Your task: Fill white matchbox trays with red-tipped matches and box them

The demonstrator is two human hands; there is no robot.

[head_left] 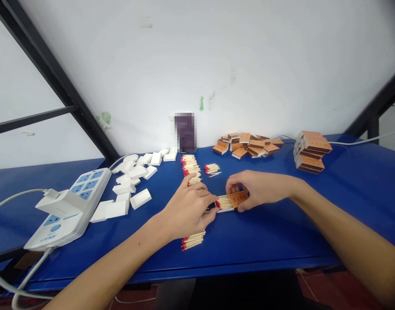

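Observation:
My right hand (260, 188) grips an orange matchbox (239, 199) lying on the blue table (281, 232), its tray part-way out and full of red-tipped matches (223, 203). My left hand (189, 209) is curled with its fingertips pressed against the tray's open end and the match heads. A small bundle of matches (193, 241) lies just under my left wrist. A longer row of loose matches (190, 165) and a smaller clump (211, 169) lie beyond my hands.
White inner trays (130, 189) are scattered at the left, beside a white power strip (66, 206) with a plug and cables. Orange matchboxes lie in a heap (247, 145) at the back and in a stack (311, 151) at the right. The wall stands close behind.

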